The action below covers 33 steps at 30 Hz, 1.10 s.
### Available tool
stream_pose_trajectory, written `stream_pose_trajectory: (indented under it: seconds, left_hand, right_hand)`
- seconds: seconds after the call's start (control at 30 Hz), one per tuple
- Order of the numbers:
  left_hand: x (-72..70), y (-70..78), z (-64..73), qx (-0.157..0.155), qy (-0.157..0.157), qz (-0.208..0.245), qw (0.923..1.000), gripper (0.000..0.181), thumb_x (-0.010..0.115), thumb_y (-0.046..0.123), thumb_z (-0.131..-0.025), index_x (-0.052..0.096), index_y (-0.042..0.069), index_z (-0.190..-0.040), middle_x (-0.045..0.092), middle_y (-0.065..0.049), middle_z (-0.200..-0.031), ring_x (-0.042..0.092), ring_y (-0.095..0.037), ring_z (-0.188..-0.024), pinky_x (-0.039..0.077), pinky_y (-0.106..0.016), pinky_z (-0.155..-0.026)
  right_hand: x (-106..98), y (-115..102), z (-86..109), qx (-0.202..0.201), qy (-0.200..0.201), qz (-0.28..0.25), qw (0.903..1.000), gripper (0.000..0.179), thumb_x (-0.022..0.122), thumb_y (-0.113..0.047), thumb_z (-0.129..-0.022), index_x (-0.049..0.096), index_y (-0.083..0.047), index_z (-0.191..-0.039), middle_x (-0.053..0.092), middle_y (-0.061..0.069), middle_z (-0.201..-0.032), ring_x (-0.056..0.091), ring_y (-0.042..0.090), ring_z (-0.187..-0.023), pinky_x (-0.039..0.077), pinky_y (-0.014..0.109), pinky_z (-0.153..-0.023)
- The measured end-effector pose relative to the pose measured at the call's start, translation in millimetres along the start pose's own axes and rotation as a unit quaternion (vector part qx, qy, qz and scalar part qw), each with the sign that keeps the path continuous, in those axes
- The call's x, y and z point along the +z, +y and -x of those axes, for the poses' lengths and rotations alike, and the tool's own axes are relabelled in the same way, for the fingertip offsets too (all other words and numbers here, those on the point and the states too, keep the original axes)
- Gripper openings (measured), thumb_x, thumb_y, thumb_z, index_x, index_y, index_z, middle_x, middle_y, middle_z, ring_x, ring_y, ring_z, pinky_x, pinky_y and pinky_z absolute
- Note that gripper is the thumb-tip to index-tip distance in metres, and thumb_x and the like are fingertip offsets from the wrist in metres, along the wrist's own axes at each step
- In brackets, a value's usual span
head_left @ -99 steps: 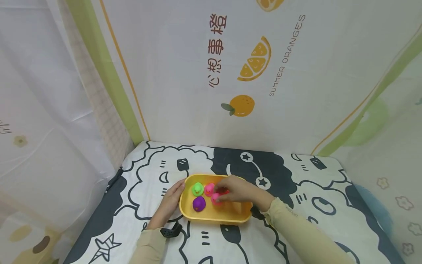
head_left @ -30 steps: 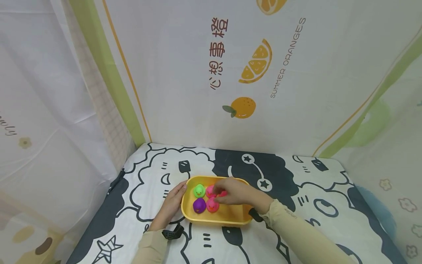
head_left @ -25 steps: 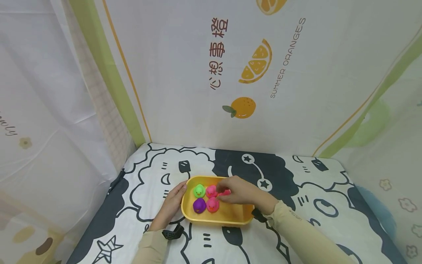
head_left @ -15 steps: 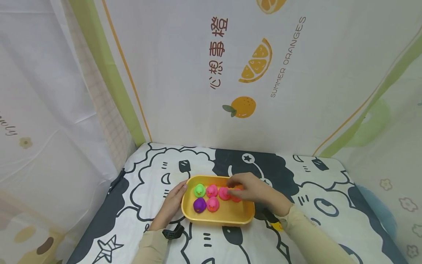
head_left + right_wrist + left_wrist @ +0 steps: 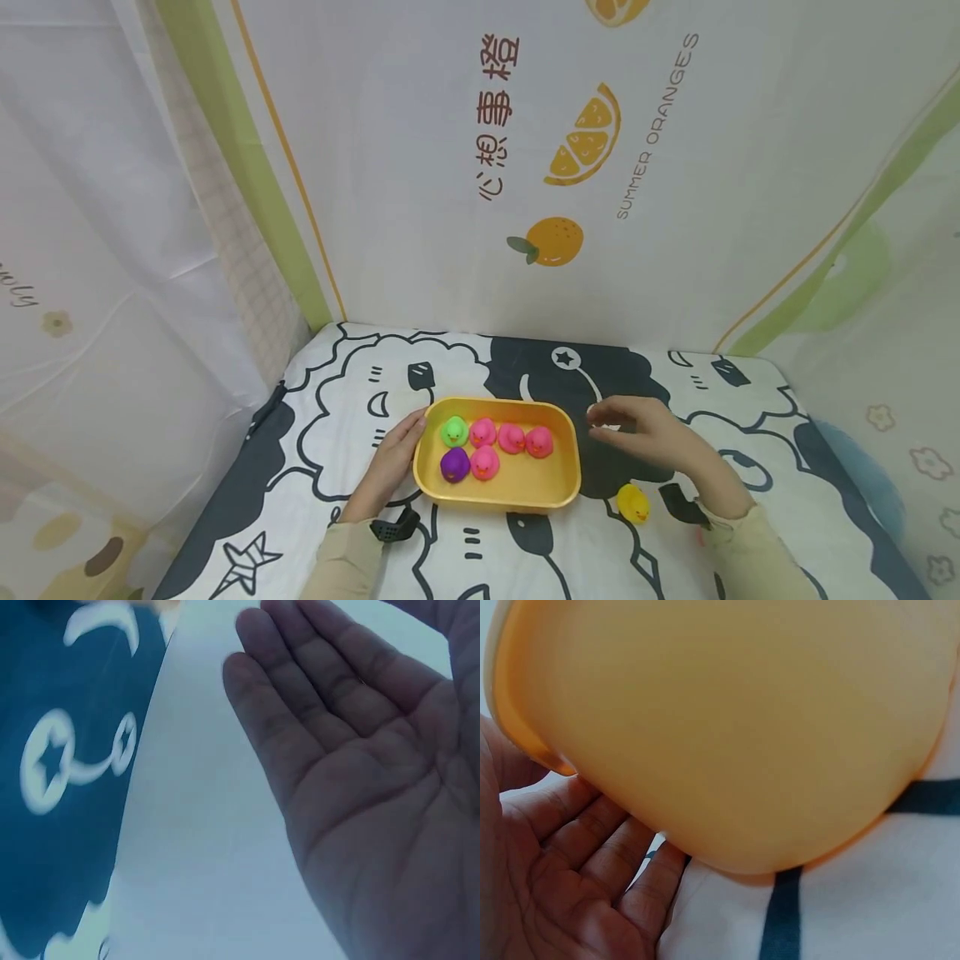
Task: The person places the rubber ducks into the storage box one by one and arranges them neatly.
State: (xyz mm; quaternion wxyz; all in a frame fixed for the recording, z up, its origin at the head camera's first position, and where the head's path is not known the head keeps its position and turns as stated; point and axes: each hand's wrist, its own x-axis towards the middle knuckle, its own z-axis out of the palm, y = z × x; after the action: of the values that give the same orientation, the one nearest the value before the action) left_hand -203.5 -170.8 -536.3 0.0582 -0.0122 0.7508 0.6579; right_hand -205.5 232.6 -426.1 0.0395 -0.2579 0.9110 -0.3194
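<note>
My left hand [image 5: 395,460] holds the left end of a yellow plastic tray [image 5: 525,498]. In the left wrist view its thumb lies at the tray's rim and its fingers [image 5: 592,836] rest against the outer wall. Inside, a green toy duck [image 5: 453,432] heads the back row, followed by pink ducks [image 5: 512,438]. A purple duck [image 5: 454,467] and another pink duck [image 5: 484,463] sit side by side in front. My right hand [image 5: 648,429] is in the air right of the tray, fingers loosely bent, with nothing in it. The right wrist view shows its bare palm [image 5: 375,802].
A yellow duck [image 5: 633,504] lies on the patterned cloth [image 5: 480,558] right of the tray, below my right hand. A small bit of pink [image 5: 702,537] shows by the right sleeve. White printed curtains [image 5: 420,167] enclose the table at the back and sides.
My right hand, which set a pink duck beside the purple one and passed along the back row, has moved right, out of the tray. The yellow duck came into view. The left hand stays put.
</note>
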Motion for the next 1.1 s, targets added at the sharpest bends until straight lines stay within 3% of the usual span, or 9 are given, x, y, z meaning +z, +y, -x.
stream_pose_trajectory:
  seconds: [0.17,0.37,0.6,0.93,1.1]
  left_hand:
    - [0.3,1.1,-0.1,-0.001,-0.001,0.001,1.0000,0.052,0.045,0.049,-0.105,0.053,0.018,-0.146,0.047,-0.007,-0.153,0.040,-0.031,-0.143,0.034,-0.052,-0.116]
    - [0.6,1.3,-0.1,-0.003,0.001,-0.002,1.0000,0.052,0.046,0.049,-0.105,0.053,0.018,-0.146,0.047,-0.007,-0.154,0.040,-0.032,-0.143,0.034,-0.052,-0.116]
    - [0.9,-2.1,-1.6,-0.003,0.004,-0.010,0.9999,0.053,0.046,0.049,-0.105,0.053,0.017,-0.146,0.047,-0.008,-0.153,0.039,-0.033,-0.144,0.031,-0.054,-0.117]
    - [0.0,-2.0,-0.8,0.007,-0.001,0.002,1.0000,0.052,0.046,0.048,-0.105,0.054,0.017,-0.145,0.049,-0.007,-0.152,0.041,-0.031,-0.143,0.034,-0.052,-0.117]
    - [0.1,-2.7,-0.5,0.011,-0.002,0.006,0.9999,0.052,0.046,0.048,-0.105,0.054,0.016,-0.145,0.049,-0.007,-0.152,0.042,-0.031,-0.142,0.036,-0.050,-0.115]
  right_hand:
    - [-3.4,21.6,27.7,0.050,-0.015,0.015,0.9985,0.026,0.075,-0.031,-0.092,0.071,-0.016,-0.113,0.070,-0.007,-0.107,0.068,0.017,-0.100,0.060,0.034,-0.087]
    - [4.7,40.4,55.8,0.099,-0.024,-0.005,0.9948,0.029,0.076,-0.027,-0.091,0.070,-0.009,-0.113,0.071,-0.006,-0.104,0.069,0.017,-0.096,0.060,0.027,-0.082]
    - [19.8,55.1,76.0,0.154,-0.016,-0.039,0.9872,0.033,0.078,-0.036,-0.088,0.072,-0.012,-0.109,0.071,-0.005,-0.104,0.066,0.016,-0.096,0.060,0.034,-0.087]
    - [29.3,54.0,82.4,0.121,-0.035,-0.073,0.9893,0.026,0.079,-0.031,-0.088,0.073,-0.014,-0.106,0.071,-0.006,-0.103,0.066,0.012,-0.096,0.059,0.027,-0.086]
    - [29.9,52.8,84.2,0.131,-0.040,-0.070,0.9881,0.023,0.080,-0.030,-0.087,0.074,-0.015,-0.104,0.071,-0.006,-0.101,0.066,0.012,-0.094,0.059,0.025,-0.082]
